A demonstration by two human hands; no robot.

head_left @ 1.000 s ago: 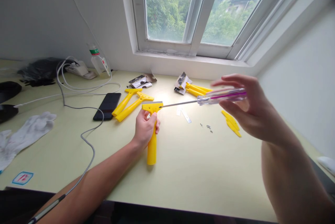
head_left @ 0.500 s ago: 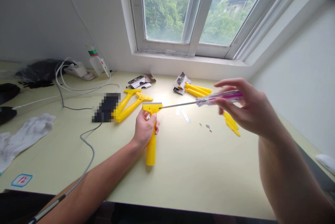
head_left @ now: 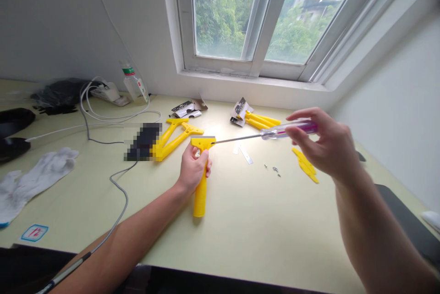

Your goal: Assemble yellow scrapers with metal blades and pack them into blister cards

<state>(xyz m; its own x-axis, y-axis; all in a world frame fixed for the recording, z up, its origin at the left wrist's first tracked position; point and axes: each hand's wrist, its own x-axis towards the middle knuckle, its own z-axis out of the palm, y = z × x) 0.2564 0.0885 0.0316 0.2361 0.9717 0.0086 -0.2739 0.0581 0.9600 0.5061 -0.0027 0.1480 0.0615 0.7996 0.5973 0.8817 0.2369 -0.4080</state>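
Note:
My left hand is wrapped round the neck of a yellow scraper, held upright with its T-shaped head at the top. A thin metal blade edge shows along that head. In my right hand is a screwdriver with a clear and purple handle, gripped between thumb and fingers. Its long shaft points left, and the tip meets the right side of the scraper's head; the screw there is too small to make out. On the table to the right lie loose blades and several small screws.
Two yellow scrapers lie behind my left hand, beside a pixelated dark object. More yellow handles rest by black-and-white packaging. Flat yellow pieces lie below my right hand. A grey cable crosses near my left forearm; white gloves lie left.
The view has shifted slightly, so the table things appear a little further right. My right hand's fingers have curled closer round the screwdriver handle. The tip stays at the scraper's head.

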